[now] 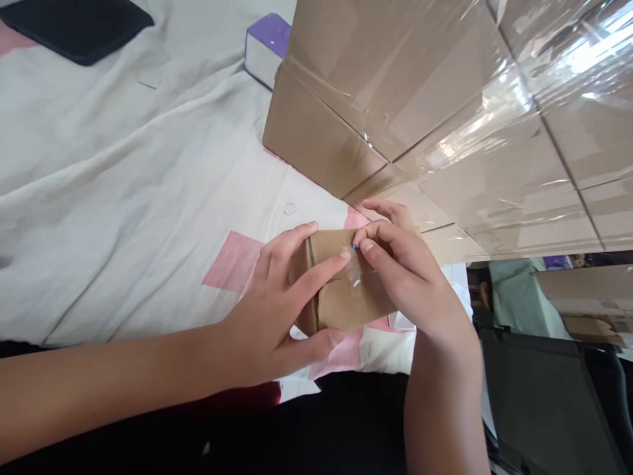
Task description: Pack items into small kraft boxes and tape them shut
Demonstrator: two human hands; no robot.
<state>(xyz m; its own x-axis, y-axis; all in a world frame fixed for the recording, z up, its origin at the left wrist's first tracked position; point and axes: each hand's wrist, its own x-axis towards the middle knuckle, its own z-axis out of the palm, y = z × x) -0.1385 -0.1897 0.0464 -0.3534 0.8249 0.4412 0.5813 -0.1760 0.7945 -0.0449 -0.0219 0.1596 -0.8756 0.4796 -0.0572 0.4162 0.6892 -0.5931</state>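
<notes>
A small brown cardboard box (346, 303) lies at the middle of the view, just above the dark clothing of my lap. My left hand (281, 307) grips it from the left, with the thumb along its near edge and the index finger pressed on its top. A strip of clear tape (355, 269) shows on that top face. At the box's far edge, my right hand (413, 270) pinches with thumb and index finger. A tiny blue thing (355, 246) peeks out at those fingertips, too small to name.
Stacked cardboard boxes (395, 105) wrapped in shiny clear film rise close behind my right hand. A purple-and-white block (262, 53) and a dark flat device (79, 30) rest on the wrinkled white cloth (123, 165) with pink squares. At lower right is a dark chair-like panel (544, 402).
</notes>
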